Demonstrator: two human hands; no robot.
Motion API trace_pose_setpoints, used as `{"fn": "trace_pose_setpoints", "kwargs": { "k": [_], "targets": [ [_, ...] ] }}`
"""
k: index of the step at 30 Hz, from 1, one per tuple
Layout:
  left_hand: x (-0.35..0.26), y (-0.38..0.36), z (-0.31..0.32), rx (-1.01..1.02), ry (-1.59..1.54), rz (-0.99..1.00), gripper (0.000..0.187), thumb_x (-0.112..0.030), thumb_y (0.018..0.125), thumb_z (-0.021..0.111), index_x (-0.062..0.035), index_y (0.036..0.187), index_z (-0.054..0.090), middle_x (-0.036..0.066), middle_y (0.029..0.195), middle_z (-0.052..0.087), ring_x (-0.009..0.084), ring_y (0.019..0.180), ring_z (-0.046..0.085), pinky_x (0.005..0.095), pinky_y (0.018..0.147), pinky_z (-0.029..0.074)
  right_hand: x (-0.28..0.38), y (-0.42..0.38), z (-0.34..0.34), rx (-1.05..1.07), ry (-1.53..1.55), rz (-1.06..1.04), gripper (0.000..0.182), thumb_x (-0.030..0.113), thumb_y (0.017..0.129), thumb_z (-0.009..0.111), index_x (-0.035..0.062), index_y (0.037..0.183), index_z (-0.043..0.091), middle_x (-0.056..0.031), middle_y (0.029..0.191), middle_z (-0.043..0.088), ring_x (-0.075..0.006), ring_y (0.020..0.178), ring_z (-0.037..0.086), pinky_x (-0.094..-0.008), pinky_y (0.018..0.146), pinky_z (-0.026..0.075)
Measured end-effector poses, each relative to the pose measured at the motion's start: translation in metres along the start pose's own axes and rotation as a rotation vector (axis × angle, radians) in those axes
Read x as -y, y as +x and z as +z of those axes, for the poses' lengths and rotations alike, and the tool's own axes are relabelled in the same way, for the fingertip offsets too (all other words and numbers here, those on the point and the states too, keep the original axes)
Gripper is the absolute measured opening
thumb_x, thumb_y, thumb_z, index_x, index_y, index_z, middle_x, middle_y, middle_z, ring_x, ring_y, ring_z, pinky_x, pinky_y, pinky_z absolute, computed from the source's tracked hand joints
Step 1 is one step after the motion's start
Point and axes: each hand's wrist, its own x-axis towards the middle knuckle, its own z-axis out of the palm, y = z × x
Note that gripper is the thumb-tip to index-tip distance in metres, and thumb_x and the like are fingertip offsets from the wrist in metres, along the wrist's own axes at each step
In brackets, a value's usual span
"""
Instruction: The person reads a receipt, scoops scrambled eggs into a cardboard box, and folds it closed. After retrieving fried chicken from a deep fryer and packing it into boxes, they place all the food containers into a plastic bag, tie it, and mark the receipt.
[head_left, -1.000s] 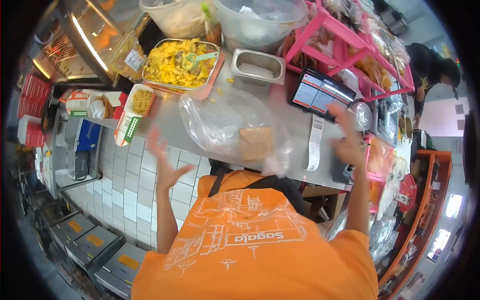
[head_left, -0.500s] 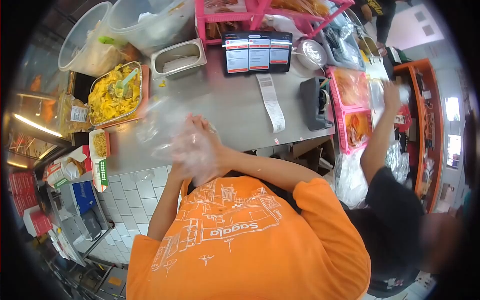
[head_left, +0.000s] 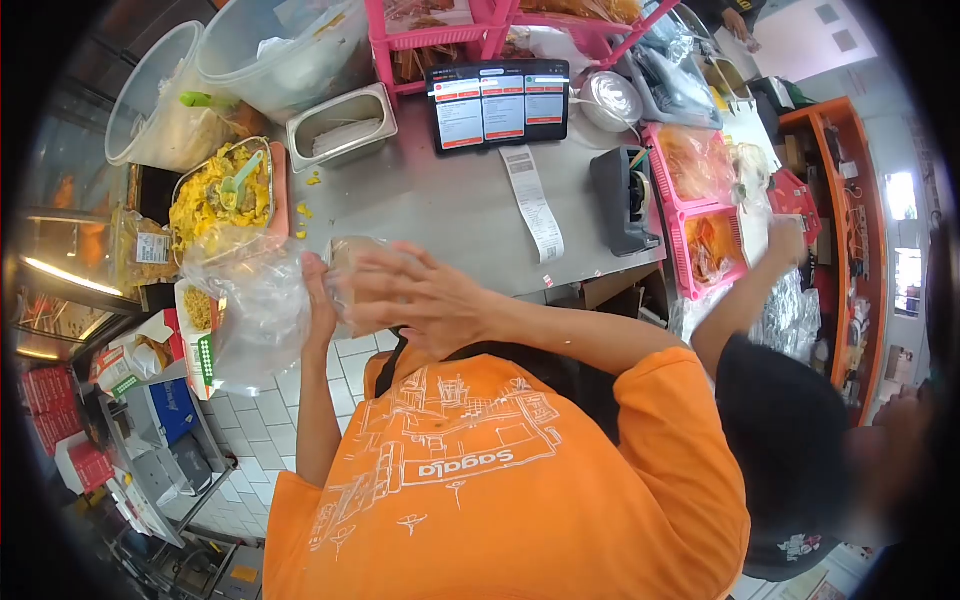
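**Two-handed work at a steel counter**

At far left, yellow food [head_left: 200, 205] fills a tray [head_left: 271, 200]; a green spoon [head_left: 251, 167] stands in it with the handle raised, presumably for easy grasping. Nearer, a patterned carton [head_left: 204, 366] sits by the counter's [head_left: 440, 212] edge. A clear plastic bag [head_left: 255, 330] spreads over the near edge, just left of the left hand [head_left: 319, 295], which appears to steady it. That hand's thumb points upward; its fingers are largely hidden, so the firmness of its grip cannot be told. Between the two hands lies a brown paper packet [head_left: 350, 249], partly covered by the right hand [head_left: 420, 295]. The right fingers are extended and blurred across it, perhaps to support it; whether they pinch cannot be told. Farther right, a tablet [head_left: 500, 106] is propped facing the near side, evidently for reading, with a printed receipt [head_left: 533, 205] before it. A dark dispenser [head_left: 622, 205] and pink baskets [head_left: 689, 268] follow, seemingly within reach. At far right, a co-worker's hand [head_left: 787, 240] is blurred.
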Motion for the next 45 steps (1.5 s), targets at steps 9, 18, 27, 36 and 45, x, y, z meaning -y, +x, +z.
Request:
{"fn": "trace_pose_setpoints", "kwargs": {
  "k": [9, 18, 27, 36, 45],
  "targets": [
    [-0.064, -0.031, 0.069, 0.138, -0.221, 0.616, 0.059, -0.020, 0.079, 0.081, -0.0030, 0.127, 0.053, 0.010, 0.131, 0.052, 0.0214, 0.125, 0.047, 0.0357, 0.102, 0.040, -0.064, -0.070, 0.079, 0.031, 0.222, 0.548, 0.051, 0.021, 0.072, 0.080, 0.0073, 0.117, 0.060, -0.0133, 0.118, 0.057, -0.0349, 0.119, 0.048, -0.0419, 0.096, 0.046],
    [-0.135, -0.072, 0.046, -0.769, 0.818, 0.940, 0.024, 0.004, 0.084, 0.056, 0.0031, 0.107, 0.062, 0.013, 0.105, 0.064, 0.0224, 0.093, 0.063, 0.0314, 0.088, 0.049, -0.021, -0.005, 0.009, -0.181, 0.296, 0.684, 0.031, 0.015, 0.081, 0.070, 0.0072, 0.111, 0.066, -0.0115, 0.112, 0.066, -0.0257, 0.104, 0.063, -0.0371, 0.091, 0.049],
    [-0.069, -0.117, -0.009, -0.870, 0.522, 0.558, 0.033, 0.003, 0.084, 0.049, 0.0026, 0.116, 0.057, 0.007, 0.099, 0.056, 0.0206, 0.096, 0.054, 0.0315, 0.088, 0.045, -0.225, -0.180, -0.235, -0.384, -0.334, 0.934, 0.021, -0.002, 0.089, 0.049, 0.0029, 0.102, 0.066, -0.0123, 0.099, 0.071, -0.0262, 0.100, 0.067, -0.0348, 0.089, 0.050],
    [-0.091, -0.141, -0.024, -0.803, 1.323, 0.620, 0.048, -0.023, 0.096, 0.061, 0.0007, 0.137, 0.052, 0.025, 0.139, 0.051, 0.0343, 0.116, 0.060, 0.0353, 0.089, 0.053, -0.487, -0.287, -0.330, -0.263, -0.590, 1.193, 0.021, 0.019, 0.090, 0.058, 0.0030, 0.100, 0.068, -0.0191, 0.095, 0.070, -0.0362, 0.095, 0.066, -0.0463, 0.084, 0.052],
    [-0.177, -0.111, 0.164, -1.221, 1.185, -0.067, 0.071, -0.049, 0.093, 0.058, 0.0010, 0.142, 0.045, 0.027, 0.142, 0.047, 0.0416, 0.131, 0.044, 0.0492, 0.108, 0.035, -0.494, -0.281, -0.345, -0.567, -0.845, 1.135, 0.026, 0.031, 0.085, 0.071, 0.0048, 0.084, 0.071, -0.0151, 0.085, 0.072, -0.0339, 0.079, 0.068, -0.0419, 0.074, 0.054]
  ]
}}
